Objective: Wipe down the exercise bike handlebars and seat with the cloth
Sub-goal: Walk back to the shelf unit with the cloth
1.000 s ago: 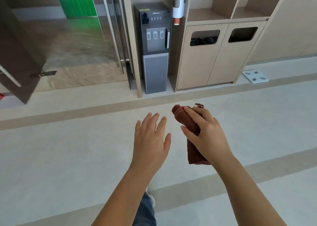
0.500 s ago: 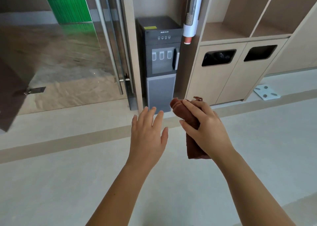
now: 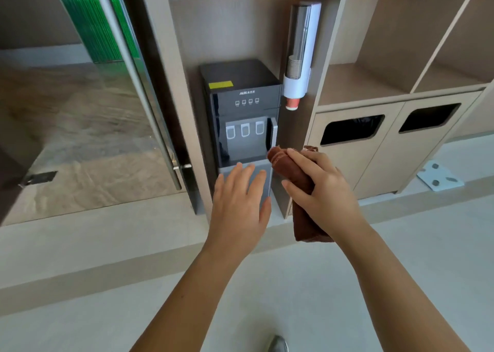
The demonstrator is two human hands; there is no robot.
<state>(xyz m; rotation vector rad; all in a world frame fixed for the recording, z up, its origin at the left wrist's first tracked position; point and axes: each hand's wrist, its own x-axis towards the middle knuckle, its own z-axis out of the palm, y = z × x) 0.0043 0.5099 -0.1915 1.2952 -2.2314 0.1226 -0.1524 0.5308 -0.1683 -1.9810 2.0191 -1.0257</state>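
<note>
Brown cloth [image 3: 291, 170] bunched in my right hand [image 3: 323, 191], fingers curled round it. Left hand [image 3: 240, 204] flat, holding nothing. Bike not in view. Risks: the hanging tail slips if my grip slackens, or I bump the water dispenser [image 3: 243, 116] dead ahead. Glass door [image 3: 107, 111] left, cabinet [image 3: 374, 164] right. Turning room looks to be on the floor [image 3: 294, 285].

Two hands: a left hand [image 3: 239, 207] and a right hand [image 3: 326, 196]. One brown cloth [image 3: 283, 164]. One water dispenser [image 3: 240, 105]. One cup dispenser [image 3: 299, 57]. Two bin openings [image 3: 351, 128]. One scale [image 3: 439, 178] on the floor. One shoe [image 3: 278, 344].
</note>
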